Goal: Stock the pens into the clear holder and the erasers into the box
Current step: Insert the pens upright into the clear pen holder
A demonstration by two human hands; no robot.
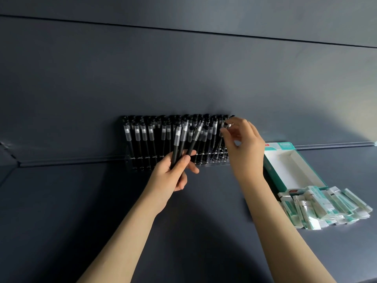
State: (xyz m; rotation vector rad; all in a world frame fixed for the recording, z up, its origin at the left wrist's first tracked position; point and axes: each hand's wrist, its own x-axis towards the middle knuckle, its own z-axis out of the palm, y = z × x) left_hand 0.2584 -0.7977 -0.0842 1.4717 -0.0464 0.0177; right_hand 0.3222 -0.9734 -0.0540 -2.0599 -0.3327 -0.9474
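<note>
Left hand (171,174) is gripping three pens (180,139). Right hand (244,146) is pinching one pen (225,126) at right end of holder (128,159).

Packed pens (142,137) block holder's left, bare counter (81,201) below

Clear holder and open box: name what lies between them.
Head view: only the right hand and wrist cross between the clear holder and open box; the shelf there is otherwise bare.

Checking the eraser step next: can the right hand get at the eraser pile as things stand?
Probably yes: the erasers lie uncovered in front of the box, nothing between; but the right hand pinches a pen it must release first.
</note>
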